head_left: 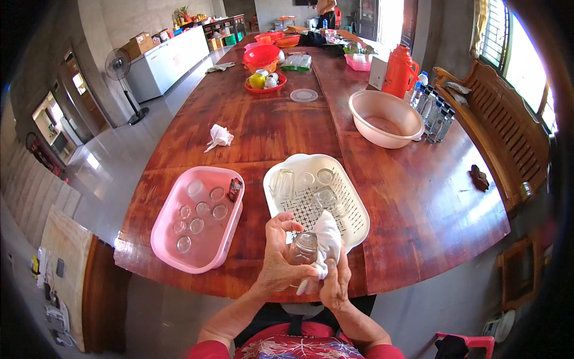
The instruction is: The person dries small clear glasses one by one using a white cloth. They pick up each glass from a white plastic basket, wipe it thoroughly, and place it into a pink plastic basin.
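Note:
My left hand [278, 254] is wrapped round a clear drinking glass [304, 248], tipped on its side above the table's near edge. Bunched in my right hand [336, 281] is a white cloth [326, 236], pressed against one end of the glass. Just beyond my hands sits a white perforated basket [357, 210] with several clear glasses [326, 196] lying and standing in it. To the left, a pink plastic basin [164, 216] holds several small clear glasses [202, 208] and a crumpled dark wrapper [234, 189].
A pale pink round basin [385, 119], a red thermos [399, 72] and several bottles [439, 119] stand at the right. A crumpled white tissue [220, 136] lies on the wooden table [281, 128]. Farther back are a red tray [266, 87] and a clear lid [304, 95].

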Action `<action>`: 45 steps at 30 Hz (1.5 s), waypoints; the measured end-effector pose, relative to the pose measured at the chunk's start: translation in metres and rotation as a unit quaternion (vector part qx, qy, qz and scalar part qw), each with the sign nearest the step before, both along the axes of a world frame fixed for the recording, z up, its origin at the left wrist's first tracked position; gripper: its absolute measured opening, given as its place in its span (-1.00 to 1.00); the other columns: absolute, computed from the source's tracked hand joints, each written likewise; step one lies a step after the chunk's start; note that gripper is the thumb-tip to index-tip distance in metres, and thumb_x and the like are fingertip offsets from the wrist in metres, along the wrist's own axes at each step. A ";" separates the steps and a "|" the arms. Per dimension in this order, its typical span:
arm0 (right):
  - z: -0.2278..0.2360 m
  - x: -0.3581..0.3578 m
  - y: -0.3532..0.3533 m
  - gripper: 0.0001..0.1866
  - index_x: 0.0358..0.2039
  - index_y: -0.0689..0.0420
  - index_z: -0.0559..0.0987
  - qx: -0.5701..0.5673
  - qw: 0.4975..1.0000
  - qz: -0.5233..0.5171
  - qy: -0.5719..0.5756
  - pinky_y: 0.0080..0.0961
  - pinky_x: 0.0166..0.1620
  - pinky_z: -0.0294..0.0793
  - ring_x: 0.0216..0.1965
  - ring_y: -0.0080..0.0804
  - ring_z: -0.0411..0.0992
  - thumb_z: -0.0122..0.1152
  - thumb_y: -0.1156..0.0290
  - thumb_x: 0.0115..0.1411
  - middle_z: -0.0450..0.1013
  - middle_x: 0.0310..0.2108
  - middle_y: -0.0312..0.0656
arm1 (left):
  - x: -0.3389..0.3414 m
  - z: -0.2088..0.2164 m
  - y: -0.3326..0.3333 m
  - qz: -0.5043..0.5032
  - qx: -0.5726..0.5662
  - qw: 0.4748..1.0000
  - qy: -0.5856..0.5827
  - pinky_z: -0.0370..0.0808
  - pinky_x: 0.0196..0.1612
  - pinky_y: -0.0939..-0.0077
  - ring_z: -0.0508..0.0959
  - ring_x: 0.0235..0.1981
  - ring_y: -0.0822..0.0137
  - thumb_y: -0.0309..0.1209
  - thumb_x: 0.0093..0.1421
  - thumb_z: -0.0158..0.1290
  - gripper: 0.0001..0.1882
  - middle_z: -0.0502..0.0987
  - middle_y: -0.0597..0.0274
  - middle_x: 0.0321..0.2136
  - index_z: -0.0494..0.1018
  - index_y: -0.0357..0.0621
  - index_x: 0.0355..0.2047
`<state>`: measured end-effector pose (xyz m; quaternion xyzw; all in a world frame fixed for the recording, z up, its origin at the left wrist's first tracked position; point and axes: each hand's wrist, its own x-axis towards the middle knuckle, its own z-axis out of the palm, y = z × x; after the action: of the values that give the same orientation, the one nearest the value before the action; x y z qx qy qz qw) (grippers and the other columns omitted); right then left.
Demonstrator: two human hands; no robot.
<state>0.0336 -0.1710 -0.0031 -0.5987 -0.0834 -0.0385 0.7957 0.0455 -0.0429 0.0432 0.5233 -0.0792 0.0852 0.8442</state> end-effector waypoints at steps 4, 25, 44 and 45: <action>0.015 0.001 0.007 -0.54 0.05 0.37 0.29 -0.248 0.909 -0.057 -0.329 -0.09 0.12 0.14 0.08 0.09 0.15 0.05 0.53 0.13 0.15 0.08 0.16 | 0.005 -0.010 -0.002 0.010 -0.143 0.987 0.067 0.47 -0.21 0.57 0.45 -0.25 0.40 -0.41 -0.11 0.34 -0.24 0.33 0.17 -0.21 0.07 -0.18 -0.01; 0.025 0.025 -0.014 -0.37 0.12 0.31 0.24 -0.171 0.952 0.041 -0.249 -0.34 -0.02 0.34 -0.03 -0.11 0.34 0.20 0.38 0.05 0.26 0.03 0.12 | -0.010 0.002 -0.018 0.040 -0.027 0.999 0.001 0.27 0.08 0.53 0.33 0.00 0.39 -0.17 0.23 -0.02 -0.44 0.33 0.21 -0.03 0.17 -0.19 0.15; 0.031 0.031 0.000 -0.59 0.02 0.30 0.36 -0.166 0.962 0.051 -0.210 -0.25 0.06 0.22 -0.01 -0.03 0.26 -0.01 0.48 0.12 0.29 -0.01 0.07 | -0.011 -0.023 -0.019 0.130 0.003 0.991 -0.037 0.36 -0.05 0.54 0.38 -0.13 0.42 -0.20 0.03 0.25 -0.30 0.35 0.21 -0.15 0.12 -0.19 0.03; 0.022 0.027 0.003 -0.56 0.04 0.31 0.35 -0.193 0.956 0.029 -0.221 -0.21 0.11 0.15 0.06 0.01 0.18 0.03 0.51 0.11 0.23 0.04 0.09 | -0.004 -0.023 -0.013 0.172 0.042 0.984 -0.010 0.38 -0.09 0.56 0.39 -0.19 0.45 -0.12 0.05 0.22 -0.32 0.37 0.25 -0.19 0.13 -0.18 0.01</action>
<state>0.0603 -0.1683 0.0193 -0.7148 -0.2802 -0.1303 0.6273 0.0411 -0.0559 0.0205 0.5635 -0.0004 0.2306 0.7933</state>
